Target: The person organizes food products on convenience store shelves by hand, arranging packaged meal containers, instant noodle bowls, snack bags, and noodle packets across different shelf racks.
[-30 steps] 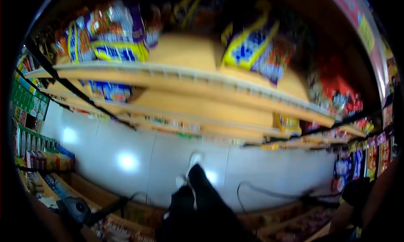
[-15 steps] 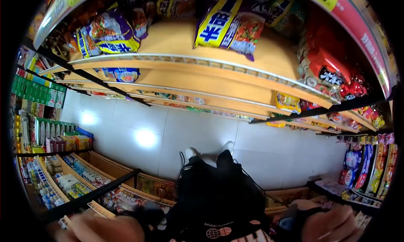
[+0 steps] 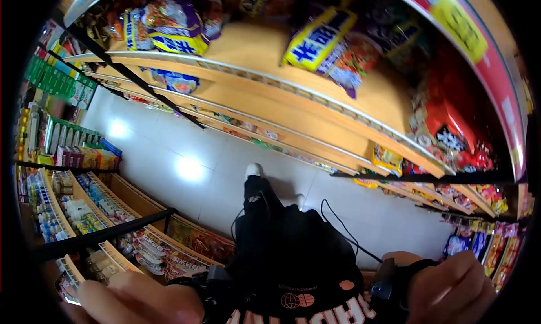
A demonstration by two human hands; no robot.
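My left hand [image 3: 138, 298] is low at the left, partly cut off by the frame edge, its fingers curled with no object visible in them. It appears in front of the lower shelf rows; contact with them does not show. My right hand [image 3: 451, 287] is at the lower right with fingers folded into a loose fist, and nothing shows in it. Both wrists carry dark bands with small devices. Across the aisle, well away from both hands, purple and yellow noodle packets [image 3: 318, 39] lie on a wooden shelf [image 3: 248, 47].
A tiled floor [image 3: 220, 177] runs between two shelving units. Red packets [image 3: 451, 121] fill the shelf's right end. Green boxes [image 3: 56, 78] stand at the far left. Bottles and packages line the near left shelves [image 3: 56, 205]. A dark cable [image 3: 344, 234] loops beside my legs.
The view has tilted and turned, so the shelves slant down to the right. One foot has stepped forward on the floor. Both hands stay low and curled, the right a little higher.
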